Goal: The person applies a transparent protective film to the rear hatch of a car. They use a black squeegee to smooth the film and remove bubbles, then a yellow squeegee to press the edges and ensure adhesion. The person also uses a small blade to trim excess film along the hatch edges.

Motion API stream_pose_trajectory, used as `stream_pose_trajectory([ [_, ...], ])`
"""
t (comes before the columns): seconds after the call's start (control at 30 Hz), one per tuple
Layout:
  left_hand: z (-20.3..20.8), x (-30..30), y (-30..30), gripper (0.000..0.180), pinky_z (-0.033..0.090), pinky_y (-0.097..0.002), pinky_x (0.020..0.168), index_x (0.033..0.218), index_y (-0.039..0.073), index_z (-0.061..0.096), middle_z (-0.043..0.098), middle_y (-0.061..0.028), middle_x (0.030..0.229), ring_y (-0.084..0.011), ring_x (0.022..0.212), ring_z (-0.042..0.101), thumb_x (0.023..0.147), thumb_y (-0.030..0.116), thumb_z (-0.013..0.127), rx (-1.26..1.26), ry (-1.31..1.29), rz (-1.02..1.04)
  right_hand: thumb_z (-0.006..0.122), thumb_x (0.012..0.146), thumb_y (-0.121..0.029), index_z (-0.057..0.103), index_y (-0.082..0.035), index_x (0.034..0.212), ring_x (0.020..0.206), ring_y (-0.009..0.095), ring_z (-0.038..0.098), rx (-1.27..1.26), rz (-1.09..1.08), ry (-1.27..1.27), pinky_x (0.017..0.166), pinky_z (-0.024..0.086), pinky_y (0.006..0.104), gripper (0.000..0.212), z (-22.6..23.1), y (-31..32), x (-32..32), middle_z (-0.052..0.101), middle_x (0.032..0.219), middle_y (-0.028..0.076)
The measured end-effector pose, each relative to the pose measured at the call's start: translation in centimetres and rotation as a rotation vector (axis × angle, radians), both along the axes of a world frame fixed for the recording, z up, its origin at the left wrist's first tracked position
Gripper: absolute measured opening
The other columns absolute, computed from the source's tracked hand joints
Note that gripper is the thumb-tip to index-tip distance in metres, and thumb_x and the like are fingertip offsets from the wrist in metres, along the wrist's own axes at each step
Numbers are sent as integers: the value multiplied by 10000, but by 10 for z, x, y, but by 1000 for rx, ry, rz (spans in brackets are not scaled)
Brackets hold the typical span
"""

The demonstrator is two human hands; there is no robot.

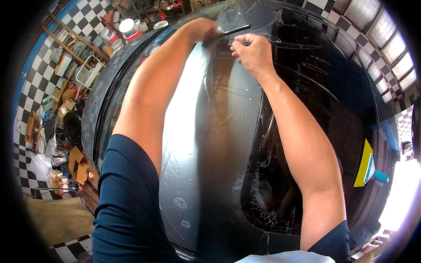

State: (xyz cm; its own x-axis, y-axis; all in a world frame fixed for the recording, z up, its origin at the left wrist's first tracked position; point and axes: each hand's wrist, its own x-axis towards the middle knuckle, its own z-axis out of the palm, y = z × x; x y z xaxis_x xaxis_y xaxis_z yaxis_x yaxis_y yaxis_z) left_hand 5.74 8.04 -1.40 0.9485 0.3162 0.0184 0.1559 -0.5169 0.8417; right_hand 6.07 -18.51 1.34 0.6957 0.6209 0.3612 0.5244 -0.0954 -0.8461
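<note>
Both arms reach far over a wet, dark car roof. My left hand, slightly blurred, is closed around a long black squeegee-like tool that slants up to the right over the roof. Just to its right, my right hand has its thumb and fingers pinched together near the surface. Whatever lies between those fingers is too small to make out. Clear film, wrinkled and bunched, lies at the far side beyond both hands. Creases and water drops run over the grey panel and the dark glass.
A yellow-bladed squeegee with a teal handle lies on the glass at the right. Soapy bubbles gather at the near glass corner. Left of the car are cardboard boxes, a wooden ladder and white buckets on a checkered floor.
</note>
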Motion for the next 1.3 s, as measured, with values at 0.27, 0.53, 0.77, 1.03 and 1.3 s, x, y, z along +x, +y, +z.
stream_pose_trajectory([
  [0.27, 8, -4, -7, 115, 459, -270, 611, 837, 47, 646, 597, -43, 702, -139, 667, 570, 737, 105, 654, 299, 44, -88, 607, 803, -155, 659, 27, 940, 677, 123, 661, 20, -8, 9, 578, 508, 240, 235, -6, 0, 8, 688, 792, 110],
  [0.53, 16, -23, -18, 156, 382, -279, 535, 833, 79, 662, 581, -11, 697, -111, 606, 503, 794, 225, 627, 334, 42, -25, 610, 800, -161, 664, 18, 914, 656, 114, 658, 37, -6, 99, 562, 502, 229, 219, -1, 2, 5, 686, 773, 101],
  [0.77, 8, -56, -72, 483, 246, -255, 428, 511, 119, 519, 407, 47, 471, -69, 431, 370, 712, 510, 719, 213, -253, 433, 618, 802, -168, 672, 4, 928, 646, 104, 652, 74, -35, 55, 546, 497, 225, 220, -5, 3, 10, 682, 755, 89],
  [1.03, 8, -61, -87, 249, 331, -237, 447, 608, 62, 586, 510, 1, 556, -91, 478, 453, 727, 236, 719, 42, -4, 340, 634, 774, -185, 689, -12, 870, 611, 120, 641, 116, 2, 167, 560, 492, 236, 205, 1, 1, 5, 676, 710, 78],
  [1.3, 12, -57, -83, 166, 344, -249, 431, 628, 69, 596, 542, -11, 581, -93, 483, 473, 776, 142, 610, -21, 40, 356, 667, 711, -212, 695, -15, 778, 550, 156, 642, 181, -81, 22, 586, 500, 261, 210, -7, 6, 14, 661, 619, 98],
])
